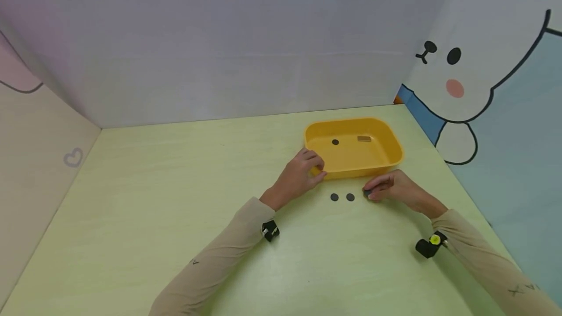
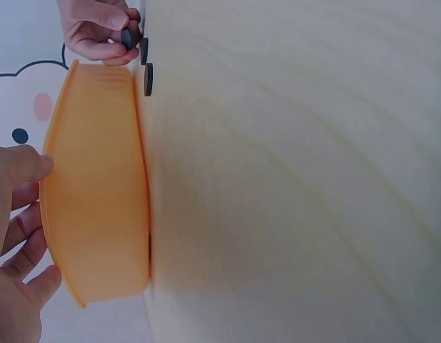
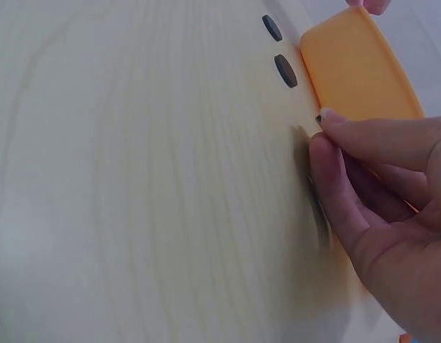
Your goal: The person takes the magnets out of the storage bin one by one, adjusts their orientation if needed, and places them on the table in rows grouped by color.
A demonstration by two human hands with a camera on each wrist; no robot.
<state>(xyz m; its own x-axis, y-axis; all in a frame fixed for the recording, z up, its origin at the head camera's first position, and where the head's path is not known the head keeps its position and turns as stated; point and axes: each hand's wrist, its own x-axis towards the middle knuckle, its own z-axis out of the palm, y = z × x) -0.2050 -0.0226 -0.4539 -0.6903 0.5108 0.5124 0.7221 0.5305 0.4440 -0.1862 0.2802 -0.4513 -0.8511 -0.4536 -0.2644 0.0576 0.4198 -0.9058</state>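
Note:
A yellow plastic tray (image 1: 351, 173) stands on the table; inside it lie one dark round disc (image 1: 335, 142) and a small brown rectangular piece (image 1: 364, 138). My left hand (image 1: 302, 172) holds the tray's rim at its near left corner. Just in front of the tray, my right hand (image 1: 392, 189) pinches a dark disc (image 2: 128, 38) between thumb and fingertips, close over the table. To its left, two more dark discs (image 1: 334, 197) (image 1: 350, 197) lie flat in a row with it. In the right wrist view, the fingers mostly hide the pinched disc.
The pale wooden table (image 1: 167, 199) stretches far to the left of the tray. A white wall (image 1: 246, 77) rises behind it, and a wall with a cartoon animal (image 1: 496, 126) borders it closely on the right. Both sleeves carry black wrist cameras (image 1: 270, 230).

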